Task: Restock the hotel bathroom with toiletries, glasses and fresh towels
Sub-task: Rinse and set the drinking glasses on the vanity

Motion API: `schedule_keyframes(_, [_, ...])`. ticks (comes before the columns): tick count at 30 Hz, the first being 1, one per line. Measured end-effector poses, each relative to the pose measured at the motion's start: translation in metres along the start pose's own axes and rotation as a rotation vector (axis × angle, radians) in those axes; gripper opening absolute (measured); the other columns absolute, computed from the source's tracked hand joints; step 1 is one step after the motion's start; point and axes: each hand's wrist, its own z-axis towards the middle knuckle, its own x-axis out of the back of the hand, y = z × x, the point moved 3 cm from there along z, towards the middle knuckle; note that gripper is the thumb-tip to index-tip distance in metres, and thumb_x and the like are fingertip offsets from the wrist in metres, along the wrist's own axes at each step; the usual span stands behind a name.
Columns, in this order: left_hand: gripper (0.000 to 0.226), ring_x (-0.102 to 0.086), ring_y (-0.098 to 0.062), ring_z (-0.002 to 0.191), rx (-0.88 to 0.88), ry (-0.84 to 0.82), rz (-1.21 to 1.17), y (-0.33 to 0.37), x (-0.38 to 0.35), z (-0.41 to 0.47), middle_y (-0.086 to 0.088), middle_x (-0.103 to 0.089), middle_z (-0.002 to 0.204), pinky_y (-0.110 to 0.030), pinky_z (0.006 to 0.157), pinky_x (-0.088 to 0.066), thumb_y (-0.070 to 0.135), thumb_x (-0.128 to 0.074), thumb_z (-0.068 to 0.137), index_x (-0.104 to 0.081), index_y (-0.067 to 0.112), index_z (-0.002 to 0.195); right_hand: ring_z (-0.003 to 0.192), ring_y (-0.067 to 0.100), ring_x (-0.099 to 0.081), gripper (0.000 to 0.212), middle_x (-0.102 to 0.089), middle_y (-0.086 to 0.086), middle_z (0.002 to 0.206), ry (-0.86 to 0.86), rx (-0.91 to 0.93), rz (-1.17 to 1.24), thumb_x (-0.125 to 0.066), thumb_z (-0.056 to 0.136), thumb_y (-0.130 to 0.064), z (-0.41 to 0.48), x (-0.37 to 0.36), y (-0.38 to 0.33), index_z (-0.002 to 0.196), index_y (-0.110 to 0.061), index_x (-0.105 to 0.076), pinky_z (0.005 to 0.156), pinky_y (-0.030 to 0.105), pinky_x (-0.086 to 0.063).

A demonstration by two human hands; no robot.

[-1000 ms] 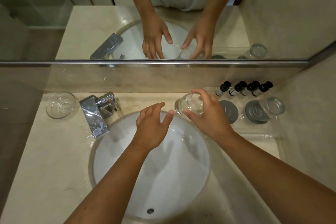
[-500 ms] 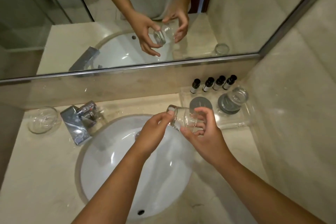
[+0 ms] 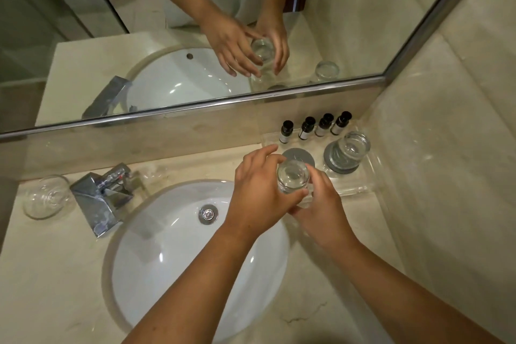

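A clear, smooth, round glass (image 3: 293, 180) is gripped by both hands at centre right of the frame, above the right rim of the sink (image 3: 173, 246) and just in front of a bare grey disc coaster (image 3: 300, 155). The left hand (image 3: 255, 193) is curled round its left side and the right hand (image 3: 324, 209) round its right and lower side. Its long axis is held near upright, with one circular end turned toward the camera. A second glass (image 3: 353, 146) and small dark-capped bottles (image 3: 307, 127) are stood on a clear plastic tray (image 3: 360, 190) at right. The white oval sink is set into a pale veined stone counter (image 3: 50, 274), with an angular chrome tap (image 3: 102, 198) at left and a mirror (image 3: 139, 36) above.
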Motion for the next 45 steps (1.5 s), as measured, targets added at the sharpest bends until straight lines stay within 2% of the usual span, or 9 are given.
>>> schedule_keyframes(7, [0.074, -0.031, -0.008, 0.142, 0.04, -0.084, -0.074, -0.005, -0.018, 0.015, 0.014, -0.044, 0.155, -0.033, 0.115, -0.026, 0.07, -0.073, 0.073, -0.055, 0.033, 0.136, 0.118, 0.012, -0.061, 0.072, -0.059, -0.009, 0.125, 0.029, 0.023, 0.027, -0.085, 0.076, -0.017, 0.016, 0.004, 0.016, 0.139, -0.03, -0.054, 0.097, 0.041, -0.054])
schedule_keyframes(11, [0.064, -0.032, -0.006, 0.137, 0.18, -0.203, -0.206, -0.019, -0.027, 0.024, 0.02, -0.048, 0.143, -0.038, 0.119, -0.028, 0.063, -0.064, 0.09, -0.047, 0.033, 0.145, 0.118, 0.015, -0.063, 0.066, -0.063, -0.007, 0.126, 0.134, -0.024, 0.084, -0.085, 0.078, -0.038, 0.034, 0.006, 0.025, 0.135, -0.03, -0.054, 0.097, 0.045, -0.055])
schedule_keyframes(14, [0.058, -0.029, -0.011, 0.144, 0.256, -0.267, -0.238, -0.028, -0.033, 0.029, 0.014, -0.049, 0.15, -0.043, 0.122, -0.027, 0.056, -0.057, 0.099, -0.042, 0.032, 0.15, 0.121, 0.01, -0.061, 0.074, -0.062, -0.01, 0.128, 0.171, -0.079, 0.105, -0.089, 0.073, -0.046, 0.047, 0.006, 0.03, 0.137, -0.032, -0.052, 0.102, 0.042, -0.054])
schedule_keyframes(19, [0.047, -0.032, -0.011, 0.136, 0.286, -0.358, -0.322, -0.028, -0.043, 0.035, 0.023, -0.053, 0.132, -0.047, 0.12, -0.03, 0.05, -0.052, 0.102, -0.042, 0.042, 0.147, 0.115, 0.012, -0.064, 0.069, -0.065, -0.005, 0.124, 0.125, -0.046, 0.04, -0.089, 0.078, -0.028, 0.06, -0.002, 0.035, 0.137, -0.027, -0.054, 0.098, 0.04, -0.055])
schedule_keyframes(32, [0.05, -0.035, -0.016, 0.136, 0.291, -0.351, -0.331, -0.033, -0.05, 0.03, 0.02, -0.054, 0.144, -0.047, 0.117, -0.034, 0.052, -0.045, 0.098, -0.043, 0.045, 0.147, 0.107, 0.011, -0.064, 0.071, -0.066, -0.001, 0.119, 0.149, -0.026, -0.075, -0.093, 0.074, -0.022, 0.061, -0.01, 0.036, 0.133, -0.019, -0.055, 0.087, 0.006, -0.044])
schedule_keyframes(35, [0.05, -0.033, -0.016, 0.139, 0.304, -0.364, -0.334, -0.033, -0.049, 0.03, 0.019, -0.054, 0.146, -0.047, 0.118, -0.033, 0.051, -0.047, 0.099, -0.042, 0.044, 0.148, 0.107, 0.012, -0.064, 0.072, -0.067, -0.001, 0.118, 0.143, -0.039, -0.081, -0.093, 0.073, -0.02, 0.062, -0.009, 0.036, 0.134, -0.017, -0.055, 0.088, 0.009, -0.046])
schedule_keyframes(38, [0.052, -0.03, -0.018, 0.144, 0.318, -0.359, -0.298, -0.034, -0.045, 0.026, 0.016, -0.051, 0.15, -0.045, 0.12, -0.031, 0.047, -0.051, 0.103, -0.037, 0.039, 0.153, 0.12, 0.016, -0.062, 0.087, -0.064, 0.0, 0.129, 0.097, -0.07, -0.092, -0.094, 0.072, -0.024, 0.062, -0.009, 0.037, 0.145, -0.019, -0.048, 0.101, 0.029, -0.051])
schedule_keyframes(41, [0.066, -0.026, -0.019, 0.149, 0.325, -0.339, -0.177, -0.035, -0.036, 0.011, 0.006, -0.043, 0.161, -0.047, 0.122, -0.027, 0.047, -0.051, 0.104, -0.027, 0.028, 0.162, 0.14, 0.017, -0.05, 0.106, -0.053, 0.003, 0.151, 0.063, -0.135, -0.048, -0.092, 0.076, -0.027, 0.05, -0.002, 0.034, 0.16, -0.027, -0.028, 0.113, 0.031, -0.043])
schedule_keyframes(45, [0.064, -0.023, -0.014, 0.149, 0.255, -0.282, -0.05, -0.028, -0.017, -0.022, 0.005, -0.039, 0.162, -0.038, 0.12, -0.022, 0.047, -0.05, 0.105, -0.028, 0.03, 0.162, 0.151, 0.014, -0.033, 0.084, -0.032, -0.002, 0.166, 0.117, -0.114, -0.062, -0.074, 0.094, -0.033, 0.016, 0.01, 0.029, 0.162, -0.03, -0.025, 0.116, 0.026, -0.029])
